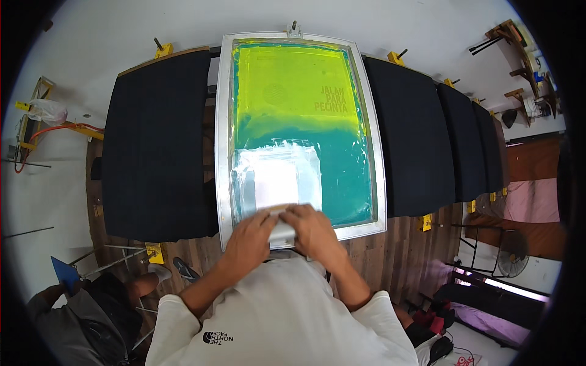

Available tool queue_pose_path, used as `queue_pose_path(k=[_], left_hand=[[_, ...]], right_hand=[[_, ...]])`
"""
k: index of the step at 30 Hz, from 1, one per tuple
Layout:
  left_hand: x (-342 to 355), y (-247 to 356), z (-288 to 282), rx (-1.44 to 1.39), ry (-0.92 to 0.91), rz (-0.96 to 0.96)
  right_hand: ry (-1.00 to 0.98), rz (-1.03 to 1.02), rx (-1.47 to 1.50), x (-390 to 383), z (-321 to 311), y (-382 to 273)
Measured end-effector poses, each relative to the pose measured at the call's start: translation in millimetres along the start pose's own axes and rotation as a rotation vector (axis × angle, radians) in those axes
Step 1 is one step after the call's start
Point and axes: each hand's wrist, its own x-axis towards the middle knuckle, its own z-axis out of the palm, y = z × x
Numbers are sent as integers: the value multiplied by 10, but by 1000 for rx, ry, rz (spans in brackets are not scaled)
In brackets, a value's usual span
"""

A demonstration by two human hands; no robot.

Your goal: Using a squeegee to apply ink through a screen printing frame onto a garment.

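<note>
A screen-printing frame (379, 165) with a pale metal rim lies in front of me. Its mesh is yellow-green at the far part and teal (342, 177) nearer to me. White ink (278, 178) covers a rough rectangle at the near left of the mesh. Over the frame's near edge, my left hand (251, 235) and my right hand (312, 230) are side by side, fingers closed on a squeegee (279, 208). Only a strip of its wooden upper edge shows between them; the hands hide most of it, and its blade cannot be made out.
Black fabric-covered boards flank the frame, one at left (155, 146) and several at right (418, 140). Yellow brackets (397, 58) sit at the board ends. Someone in dark clothes (101, 317) sits at lower left with a blue flat object (66, 272). A fan (513, 253) stands at right.
</note>
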Motion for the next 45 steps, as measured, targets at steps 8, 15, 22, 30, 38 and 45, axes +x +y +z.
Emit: queue_pose_path(k=[8,15,22,30,38,45], left_hand=[[1036,-347,-181,-45,323,136],[564,-276,151,68,269,107],[-170,-45,409,169,47,77],[85,-18,56,2,-60,-7],[869,-404,-182,29,301,96],[325,-323,67,124,110,40]], right_hand=[[182,-44,-115,927,-245,420],[186,-29,52,428,-57,294],[75,34,68,-251,187,53],[21,3,26,-68,-13,29],[210,-59,-97,848,-155,293],[174,-48,-35,349,44,105]])
